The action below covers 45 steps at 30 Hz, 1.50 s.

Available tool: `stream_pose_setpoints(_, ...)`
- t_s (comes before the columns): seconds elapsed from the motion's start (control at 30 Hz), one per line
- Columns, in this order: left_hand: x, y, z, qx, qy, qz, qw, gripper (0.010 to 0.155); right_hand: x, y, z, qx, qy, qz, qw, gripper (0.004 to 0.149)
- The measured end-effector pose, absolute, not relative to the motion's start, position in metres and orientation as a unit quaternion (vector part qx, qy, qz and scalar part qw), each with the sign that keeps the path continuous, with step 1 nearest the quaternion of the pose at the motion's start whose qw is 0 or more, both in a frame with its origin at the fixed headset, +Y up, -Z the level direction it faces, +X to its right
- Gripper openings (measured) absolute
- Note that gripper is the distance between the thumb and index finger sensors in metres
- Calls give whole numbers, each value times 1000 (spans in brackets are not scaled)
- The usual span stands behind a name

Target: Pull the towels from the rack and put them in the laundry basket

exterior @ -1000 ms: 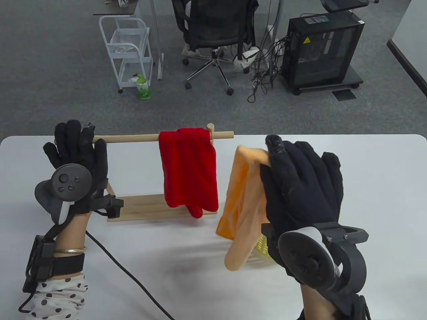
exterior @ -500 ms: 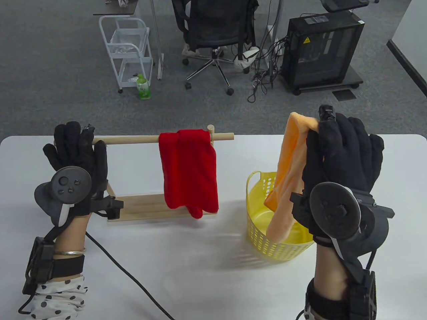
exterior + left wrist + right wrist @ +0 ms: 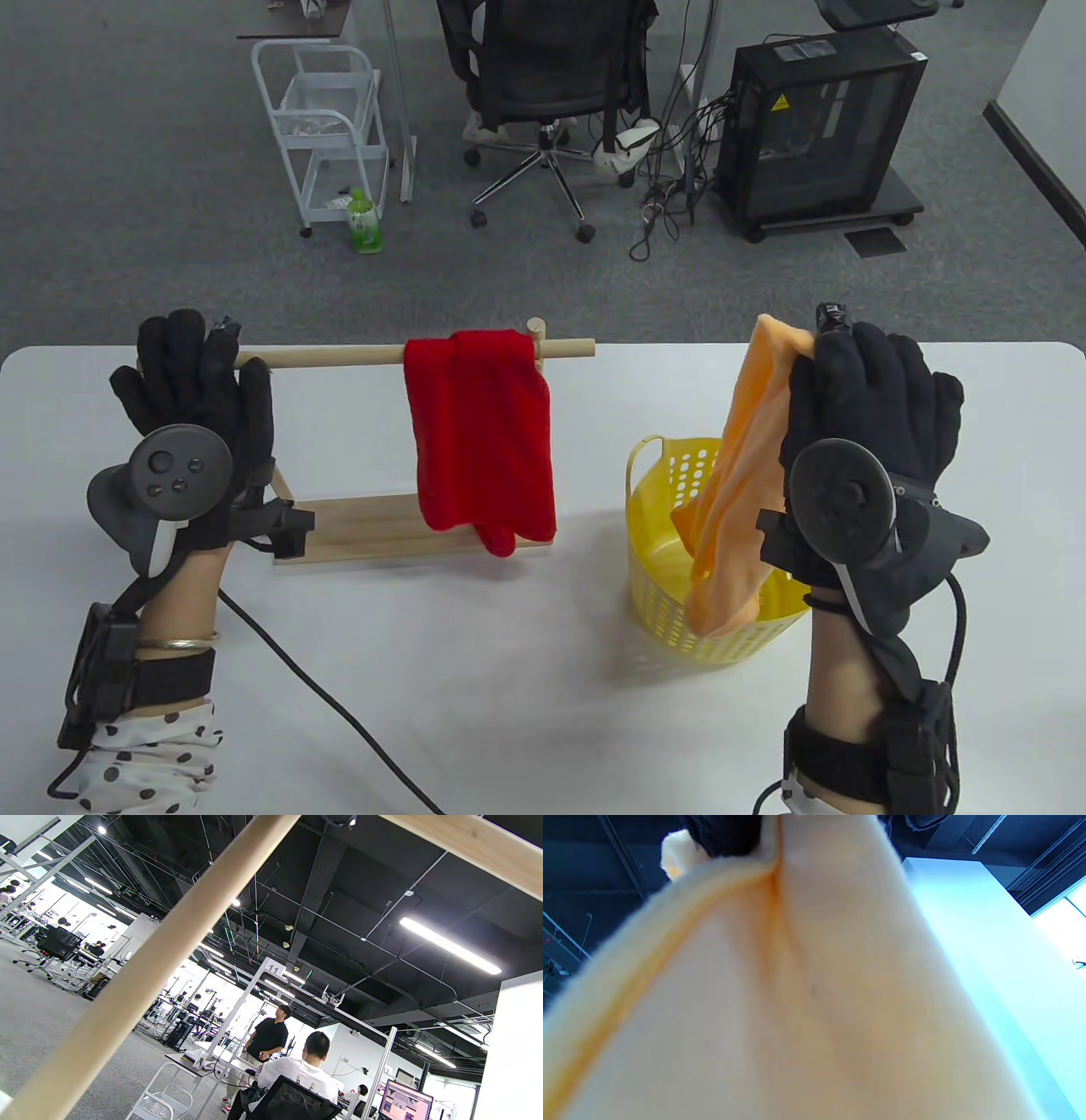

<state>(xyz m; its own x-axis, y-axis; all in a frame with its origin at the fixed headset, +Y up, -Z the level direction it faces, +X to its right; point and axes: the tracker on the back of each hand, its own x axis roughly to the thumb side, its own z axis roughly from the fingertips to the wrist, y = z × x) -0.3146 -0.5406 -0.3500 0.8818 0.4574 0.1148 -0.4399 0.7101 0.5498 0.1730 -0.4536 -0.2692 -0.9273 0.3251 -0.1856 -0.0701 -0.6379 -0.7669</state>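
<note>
The right hand [image 3: 857, 407] pinches an orange towel [image 3: 738, 484] by its top, its tail hanging into the yellow laundry basket [image 3: 657, 543] near the tabletop's right edge. The left hand [image 3: 191, 399], fingers straight, rests against the rack [image 3: 339, 355], where a red towel [image 3: 479, 433] hangs.

1. Orange towel [image 3: 734, 484]: hangs long and limp from its top corner, its lower end draped inside the basket.
2. Red towel [image 3: 479, 437]: folded over the wooden rack [image 3: 339, 353] bar, hanging down.
3. Laundry basket [image 3: 670, 594]: yellow, perforated, upright on the table right of the rack.
</note>
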Motion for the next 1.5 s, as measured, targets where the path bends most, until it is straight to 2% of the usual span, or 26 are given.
stream_pose_setpoints(0.4, -314, -541, -350, 294, 15, 242, 925, 60, 169, -499, -284, -152, -301, 940, 60, 48)
stream_pose_setpoints(1.23, -315, -541, -349, 296, 13, 241, 924, 60, 152, -513, -282, -119, -296, 945, 74, 52)
stream_pose_setpoints(1.5, -315, -541, -349, 296, 13, 241, 924, 60, 131, -509, -287, -90, -301, 946, 82, 56)
